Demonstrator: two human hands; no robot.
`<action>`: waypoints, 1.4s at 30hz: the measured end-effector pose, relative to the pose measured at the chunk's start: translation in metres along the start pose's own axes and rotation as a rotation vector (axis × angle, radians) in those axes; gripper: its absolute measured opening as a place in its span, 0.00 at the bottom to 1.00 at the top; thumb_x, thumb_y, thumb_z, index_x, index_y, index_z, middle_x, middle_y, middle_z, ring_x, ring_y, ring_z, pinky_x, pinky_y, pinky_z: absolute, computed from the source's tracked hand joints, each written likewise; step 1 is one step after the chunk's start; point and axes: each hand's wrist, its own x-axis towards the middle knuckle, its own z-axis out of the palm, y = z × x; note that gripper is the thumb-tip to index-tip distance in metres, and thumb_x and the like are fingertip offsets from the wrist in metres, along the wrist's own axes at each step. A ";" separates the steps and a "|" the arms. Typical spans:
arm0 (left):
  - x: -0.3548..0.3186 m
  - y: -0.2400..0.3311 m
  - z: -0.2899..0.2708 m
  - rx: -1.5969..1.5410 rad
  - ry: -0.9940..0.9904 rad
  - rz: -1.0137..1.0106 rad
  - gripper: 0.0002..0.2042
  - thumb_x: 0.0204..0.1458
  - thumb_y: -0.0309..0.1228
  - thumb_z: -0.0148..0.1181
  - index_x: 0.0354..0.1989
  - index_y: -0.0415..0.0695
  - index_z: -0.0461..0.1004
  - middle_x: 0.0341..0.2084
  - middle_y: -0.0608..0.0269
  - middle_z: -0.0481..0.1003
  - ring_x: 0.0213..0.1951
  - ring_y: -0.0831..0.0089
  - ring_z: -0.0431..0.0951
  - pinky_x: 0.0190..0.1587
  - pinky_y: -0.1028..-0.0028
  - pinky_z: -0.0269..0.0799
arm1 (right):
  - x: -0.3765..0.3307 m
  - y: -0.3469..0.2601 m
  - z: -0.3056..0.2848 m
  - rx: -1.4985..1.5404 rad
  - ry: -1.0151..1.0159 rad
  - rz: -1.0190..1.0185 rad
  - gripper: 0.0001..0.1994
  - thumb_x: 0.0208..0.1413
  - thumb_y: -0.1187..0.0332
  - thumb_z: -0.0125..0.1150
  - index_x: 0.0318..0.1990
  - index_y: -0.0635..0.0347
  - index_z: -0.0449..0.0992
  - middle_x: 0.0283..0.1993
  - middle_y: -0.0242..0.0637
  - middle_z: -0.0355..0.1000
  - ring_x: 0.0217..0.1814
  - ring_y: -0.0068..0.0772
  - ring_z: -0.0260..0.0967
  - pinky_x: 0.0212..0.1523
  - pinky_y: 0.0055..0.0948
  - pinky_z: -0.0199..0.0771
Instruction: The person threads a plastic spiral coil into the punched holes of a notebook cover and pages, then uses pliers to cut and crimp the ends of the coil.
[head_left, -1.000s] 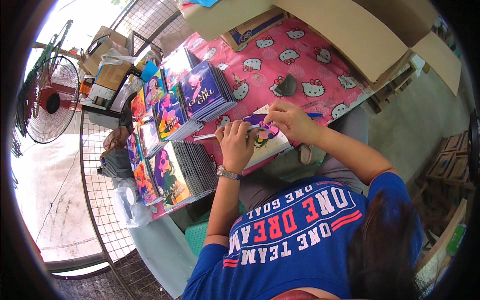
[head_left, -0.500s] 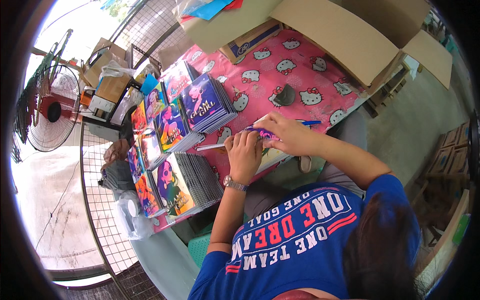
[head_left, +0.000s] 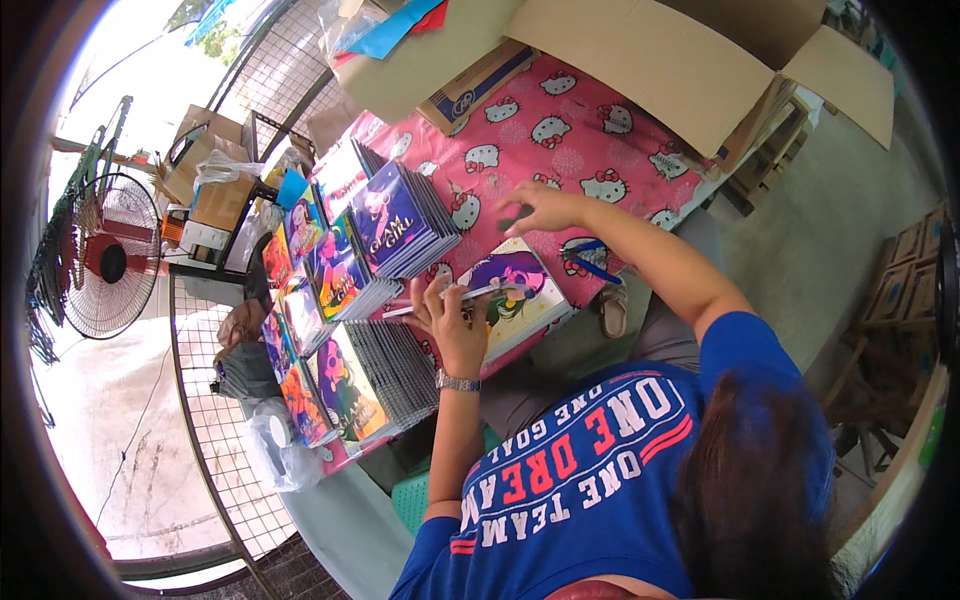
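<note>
- Left hand (head_left: 452, 322) resting on the near-left edge of a colourful picture notebook (head_left: 520, 295), fingers closed on a thin white pen-like stick (head_left: 440, 298).
- Right hand (head_left: 540, 208) hovering just beyond the notebook, fingers spread apart, clamped on nothing.
- Notebook lying flat on the pink cartoon-cat tablecloth (head_left: 560, 130), near the table's near edge.
- Stacks of similar notebooks (head_left: 395, 215) ranged to the left.
- Cardboard box (head_left: 640, 50) at the far side.
- Standing fan (head_left: 100, 260) far left.
</note>
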 end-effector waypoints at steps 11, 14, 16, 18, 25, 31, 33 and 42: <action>0.017 0.033 -0.006 -0.156 -0.033 0.242 0.19 0.38 0.36 0.74 0.38 0.45 0.76 0.39 0.61 0.69 0.52 0.55 0.65 0.56 0.55 0.55 | -0.063 -0.075 -0.010 0.215 -0.422 -0.235 0.20 0.52 0.57 0.66 0.51 0.52 0.79 0.59 0.37 0.62 0.63 0.34 0.60 0.60 0.33 0.61; 0.016 0.029 -0.006 -0.175 -0.097 0.212 0.18 0.36 0.35 0.74 0.36 0.46 0.76 0.38 0.61 0.69 0.53 0.55 0.65 0.57 0.55 0.53 | -0.064 -0.068 -0.009 0.720 -0.500 -0.299 0.20 0.52 0.56 0.67 0.49 0.55 0.78 0.55 0.37 0.63 0.59 0.33 0.62 0.59 0.31 0.62; 0.019 0.029 -0.007 -0.168 -0.085 0.233 0.18 0.36 0.35 0.74 0.36 0.46 0.76 0.37 0.62 0.70 0.53 0.56 0.65 0.57 0.54 0.52 | -0.059 -0.066 -0.008 0.589 -0.536 -0.299 0.19 0.52 0.55 0.67 0.47 0.57 0.77 0.48 0.36 0.65 0.54 0.31 0.63 0.56 0.31 0.64; 0.015 0.026 -0.007 -0.191 -0.074 0.219 0.18 0.36 0.35 0.74 0.35 0.46 0.76 0.37 0.62 0.70 0.54 0.55 0.65 0.59 0.52 0.50 | -0.058 -0.066 -0.005 0.265 -0.393 -0.100 0.18 0.53 0.55 0.66 0.46 0.57 0.77 0.46 0.35 0.65 0.51 0.29 0.63 0.54 0.30 0.64; 0.014 0.018 0.000 -0.265 -0.087 0.179 0.19 0.36 0.40 0.76 0.36 0.51 0.76 0.39 0.68 0.71 0.57 0.59 0.66 0.64 0.38 0.34 | -0.044 -0.064 0.001 0.360 -0.515 -0.106 0.16 0.55 0.55 0.64 0.45 0.55 0.77 0.45 0.31 0.66 0.49 0.28 0.64 0.53 0.28 0.63; 0.016 0.025 -0.009 -0.262 -0.096 0.172 0.21 0.32 0.36 0.77 0.34 0.45 0.72 0.37 0.61 0.72 0.51 0.56 0.68 0.59 0.55 0.53 | -0.043 -0.072 -0.002 -0.022 -0.467 0.046 0.19 0.54 0.54 0.65 0.46 0.57 0.76 0.47 0.35 0.67 0.49 0.27 0.67 0.49 0.26 0.67; 0.018 0.022 -0.006 -0.260 -0.037 0.198 0.21 0.31 0.35 0.77 0.33 0.45 0.73 0.38 0.61 0.73 0.51 0.56 0.69 0.58 0.55 0.54 | -0.048 -0.076 -0.002 0.378 -0.454 -0.123 0.17 0.54 0.55 0.66 0.45 0.56 0.76 0.39 0.30 0.68 0.42 0.22 0.66 0.41 0.24 0.67; 0.015 -0.017 -0.006 -0.223 -0.034 0.134 0.20 0.28 0.37 0.78 0.31 0.47 0.76 0.34 0.66 0.73 0.47 0.60 0.69 0.52 0.58 0.58 | -0.025 -0.069 0.013 0.442 -0.532 -0.067 0.14 0.57 0.58 0.63 0.43 0.57 0.73 0.32 0.22 0.67 0.30 0.14 0.61 0.29 0.18 0.59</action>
